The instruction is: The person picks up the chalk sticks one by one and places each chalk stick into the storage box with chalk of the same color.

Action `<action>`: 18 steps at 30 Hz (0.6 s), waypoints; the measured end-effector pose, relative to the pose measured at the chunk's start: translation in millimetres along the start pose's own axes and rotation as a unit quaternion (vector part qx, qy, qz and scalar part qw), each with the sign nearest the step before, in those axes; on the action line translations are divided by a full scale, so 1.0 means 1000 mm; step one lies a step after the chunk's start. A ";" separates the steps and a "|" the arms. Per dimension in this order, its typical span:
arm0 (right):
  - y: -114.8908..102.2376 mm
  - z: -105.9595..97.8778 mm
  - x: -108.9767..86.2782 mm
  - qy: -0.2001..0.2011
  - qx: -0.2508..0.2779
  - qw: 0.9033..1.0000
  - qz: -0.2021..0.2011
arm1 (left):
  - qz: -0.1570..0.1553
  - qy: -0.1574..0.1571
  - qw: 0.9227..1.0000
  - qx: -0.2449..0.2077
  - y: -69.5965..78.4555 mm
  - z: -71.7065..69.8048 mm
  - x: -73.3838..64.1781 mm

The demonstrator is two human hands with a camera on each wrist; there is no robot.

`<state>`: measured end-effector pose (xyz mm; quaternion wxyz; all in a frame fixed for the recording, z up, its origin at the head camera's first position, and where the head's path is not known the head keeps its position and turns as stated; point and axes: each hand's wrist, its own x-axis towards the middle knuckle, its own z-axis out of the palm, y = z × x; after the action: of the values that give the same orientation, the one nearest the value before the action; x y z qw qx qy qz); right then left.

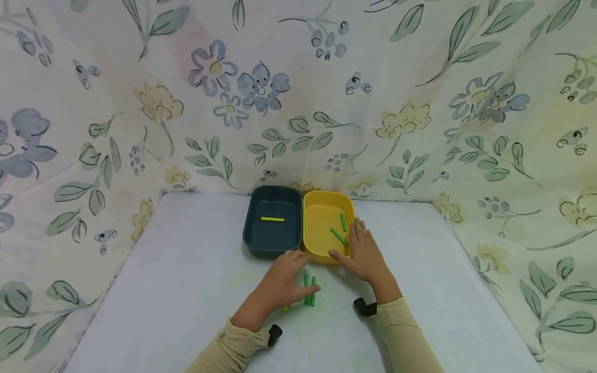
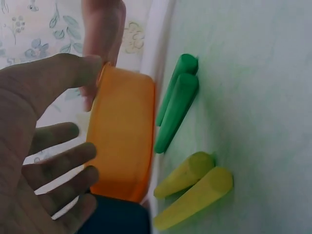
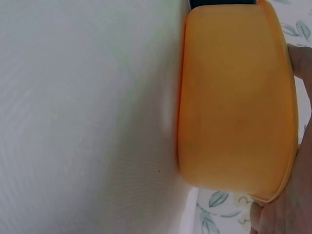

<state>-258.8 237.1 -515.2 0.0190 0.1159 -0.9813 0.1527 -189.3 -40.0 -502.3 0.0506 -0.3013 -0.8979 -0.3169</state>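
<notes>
My right hand (image 1: pixel 366 254) rests along the right side of the yellow tray (image 1: pixel 322 217), thumb at its near rim; in the right wrist view the thumb and fingers touch the rim, none curled round it. Two green chalk sticks (image 1: pixel 339 237) lie inside. With fingers spread and nothing held, my left hand (image 1: pixel 280 282) hovers over the table before the trays. Beneath it are two more green chalks (image 2: pixel 178 112), side by side, and two yellow chalks (image 2: pixel 197 197), mostly hidden from the head view by the hand.
A dark blue tray (image 1: pixel 249 228) stands against the yellow one's left side, holding one yellow chalk (image 1: pixel 272 219). Behind both trays hangs a flowered cloth (image 1: pixel 298 103). Faint green smudges mark the white table cover (image 1: pixel 186 280).
</notes>
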 end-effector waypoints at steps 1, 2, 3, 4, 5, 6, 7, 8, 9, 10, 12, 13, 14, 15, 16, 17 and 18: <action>0.000 0.000 0.000 0.000 0.000 1.000 0.001 | -0.002 -0.010 1.000 0.000 0.000 0.001 0.000; 0.000 0.000 0.000 0.000 0.001 1.000 0.000 | -0.004 -0.019 1.000 0.002 -0.001 0.002 -0.001; 0.000 0.001 0.000 0.000 0.001 1.000 0.001 | -0.006 -0.026 1.000 0.002 -0.001 0.004 -0.001; 0.000 0.001 0.000 0.001 0.002 1.000 0.001 | -0.007 -0.031 0.999 0.004 -0.002 0.004 -0.001; 0.000 0.001 0.000 0.001 0.002 1.000 0.001 | -0.009 -0.037 0.999 0.004 -0.002 0.005 -0.001; 0.000 0.001 0.000 0.002 0.002 1.000 0.000 | -0.009 -0.041 0.999 0.005 -0.002 0.006 -0.001; 0.000 0.002 0.000 0.002 0.002 1.000 -0.001 | -0.010 -0.044 0.999 0.006 -0.002 0.006 -0.002; 0.000 0.002 0.000 0.002 0.001 1.000 0.000 | -0.011 -0.048 0.999 0.007 -0.002 0.006 -0.002; 0.001 0.002 0.000 0.002 0.000 1.000 0.001 | -0.012 -0.051 0.999 0.007 -0.003 0.006 -0.003; 0.001 0.002 0.000 0.002 -0.002 1.000 0.000 | -0.013 -0.055 0.998 0.008 -0.003 0.005 -0.003; 0.000 0.001 -0.001 0.003 -0.001 1.000 0.000 | -0.016 -0.061 0.998 0.011 -0.004 0.005 -0.004; 0.000 0.001 -0.001 0.004 -0.001 1.000 0.000 | -0.017 -0.064 0.998 0.014 -0.005 0.006 -0.004; -0.001 0.000 -0.001 0.004 -0.001 1.000 0.000 | -0.019 -0.067 0.997 0.016 -0.006 0.006 -0.005; -0.001 0.000 -0.001 0.004 -0.001 1.000 0.000 | -0.020 -0.070 0.997 0.018 -0.007 0.006 -0.005; -0.001 0.000 -0.001 0.004 0.000 1.000 -0.001 | -0.021 -0.072 0.997 0.020 -0.007 0.006 -0.005; -0.002 -0.001 -0.001 0.004 -0.001 1.000 -0.001 | -0.022 -0.075 0.997 0.021 -0.008 0.007 -0.005; -0.002 -0.001 -0.001 0.002 -0.002 1.000 0.001 | -0.023 -0.078 0.996 0.022 -0.009 0.007 -0.006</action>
<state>-257.3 235.7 -513.9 0.0213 0.1144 -0.9816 0.1513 -189.2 -44.3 -514.4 -0.0207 -0.3030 -0.9127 -0.2734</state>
